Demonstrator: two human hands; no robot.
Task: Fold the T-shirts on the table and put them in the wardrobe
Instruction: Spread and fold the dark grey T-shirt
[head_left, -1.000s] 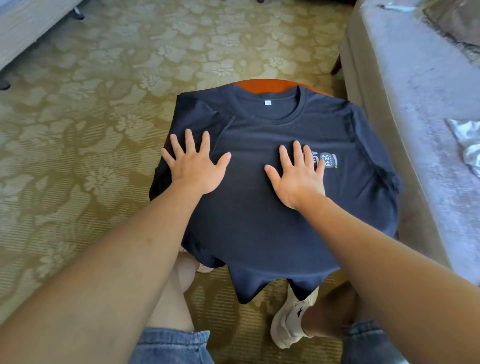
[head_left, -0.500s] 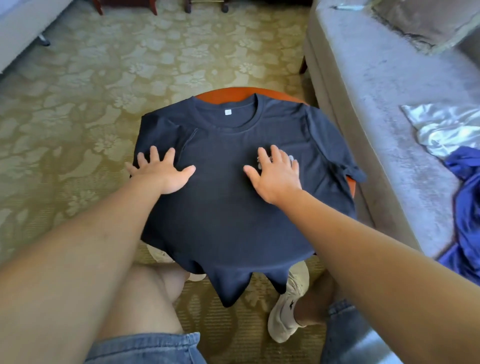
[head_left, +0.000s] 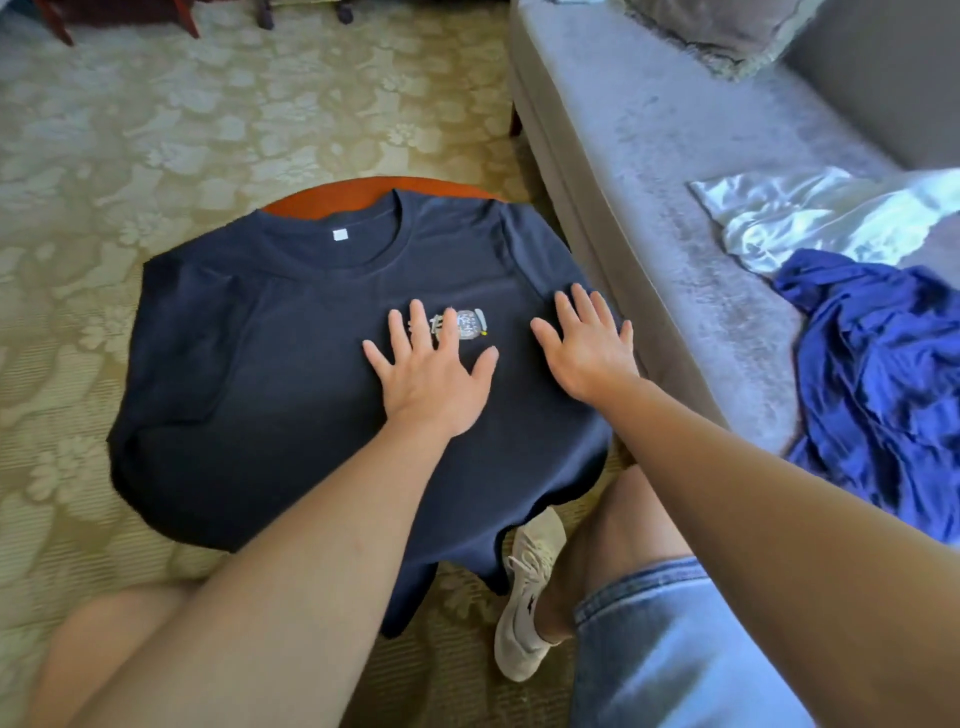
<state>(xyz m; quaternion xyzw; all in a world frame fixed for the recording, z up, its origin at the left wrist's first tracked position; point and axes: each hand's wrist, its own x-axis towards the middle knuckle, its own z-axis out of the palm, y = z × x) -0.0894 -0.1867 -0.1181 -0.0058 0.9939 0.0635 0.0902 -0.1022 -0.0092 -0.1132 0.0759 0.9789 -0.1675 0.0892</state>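
Note:
A dark navy T-shirt (head_left: 249, 374) lies spread face up over a small round reddish wooden table (head_left: 332, 193), collar at the far side, its hem hanging off the near edge. My left hand (head_left: 431, 374) presses flat on the chest, fingers spread, partly covering the small printed logo (head_left: 467, 325). My right hand (head_left: 587, 348) lies flat with straight fingers on the shirt's right side near the sleeve. Neither hand grips the cloth. No wardrobe is in view.
A grey sofa (head_left: 649, 156) stands close on the right, with a bright blue garment (head_left: 883, 374) and a shiny white cloth (head_left: 810, 218) on its seat. Patterned carpet (head_left: 156, 130) surrounds the table. My knees and a white shoe (head_left: 524, 592) are under the near edge.
Both hands have slid to the right across the shirt: the left from its left side to the chest logo, the right out to the right edge. The view has swung toward the sofa.

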